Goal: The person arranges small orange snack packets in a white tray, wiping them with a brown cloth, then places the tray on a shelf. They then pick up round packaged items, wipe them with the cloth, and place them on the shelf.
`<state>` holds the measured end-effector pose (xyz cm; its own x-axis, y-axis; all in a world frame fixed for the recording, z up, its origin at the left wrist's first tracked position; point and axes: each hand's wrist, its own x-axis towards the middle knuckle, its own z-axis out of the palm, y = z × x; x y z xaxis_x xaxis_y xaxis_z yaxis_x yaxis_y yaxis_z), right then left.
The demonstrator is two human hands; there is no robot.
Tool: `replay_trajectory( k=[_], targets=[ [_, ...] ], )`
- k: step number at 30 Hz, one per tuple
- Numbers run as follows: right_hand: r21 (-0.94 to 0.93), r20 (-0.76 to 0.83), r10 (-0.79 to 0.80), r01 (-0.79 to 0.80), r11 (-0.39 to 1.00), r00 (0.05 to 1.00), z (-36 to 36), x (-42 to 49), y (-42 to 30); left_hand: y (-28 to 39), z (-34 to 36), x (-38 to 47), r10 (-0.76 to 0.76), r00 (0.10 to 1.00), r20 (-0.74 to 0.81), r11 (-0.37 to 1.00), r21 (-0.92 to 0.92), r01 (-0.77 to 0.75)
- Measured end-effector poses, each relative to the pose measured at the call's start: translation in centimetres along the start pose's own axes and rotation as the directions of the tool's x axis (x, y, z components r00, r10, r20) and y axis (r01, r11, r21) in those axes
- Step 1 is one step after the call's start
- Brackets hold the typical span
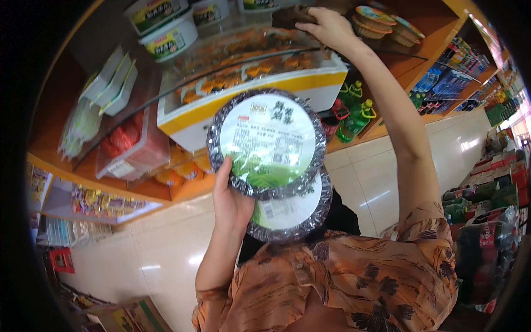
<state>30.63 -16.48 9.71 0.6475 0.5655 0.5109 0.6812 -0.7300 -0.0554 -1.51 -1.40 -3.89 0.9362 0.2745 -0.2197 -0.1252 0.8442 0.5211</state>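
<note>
My left hand [233, 203] grips round, plastic-wrapped packages: an upper one [265, 141] with a white and green label, overlapping a lower one [290, 207] of the same kind. Both have dark, crinkled wrapping around the rim. On the glass shelf at the top, my right hand [327, 25] is closed on a dark brown cloth [292, 17]. Beneath that shelf is a white foam box [253, 108] with a yellow band, with orange-patterned packets inside. Lidded white tubs [170, 41] stand to the left of the cloth.
Round basket-like packs [373, 23] sit right of my right hand. Green soda bottles [354, 120] stand below the shelf. A clear plastic bin [137, 153] with red bags is at left, beside stacked white trays [112, 87]. Bottle packs [481, 240] line the right side.
</note>
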Motion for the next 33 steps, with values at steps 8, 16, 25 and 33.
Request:
replay_trajectory(
  k=[8,16,25,33],
  targets=[
    [0.192,-0.103,-0.647,0.653,0.732,0.755,-1.8,-19.0,-15.3,-0.6,-1.1,0.2,0.105,0.954,0.279,0.994,-0.05,-0.095],
    [-0.018,-0.122,0.028,-0.031,0.999,0.992,0.4,-15.9,-5.5,-0.7,-0.1,-0.2,0.02,0.999,0.038,0.997,-0.072,-0.017],
    [0.036,-0.21,-0.524,0.542,0.84,0.825,-2.9,-19.5,-13.3,-1.1,-0.1,-0.2,0.037,0.991,0.131,0.999,-0.023,-0.035],
    [0.029,-0.231,-0.237,0.25,0.968,0.944,-0.5,-16.8,-9.6,-1.2,-0.6,-0.7,0.068,0.998,0.017,0.996,-0.05,-0.067]
  ],
)
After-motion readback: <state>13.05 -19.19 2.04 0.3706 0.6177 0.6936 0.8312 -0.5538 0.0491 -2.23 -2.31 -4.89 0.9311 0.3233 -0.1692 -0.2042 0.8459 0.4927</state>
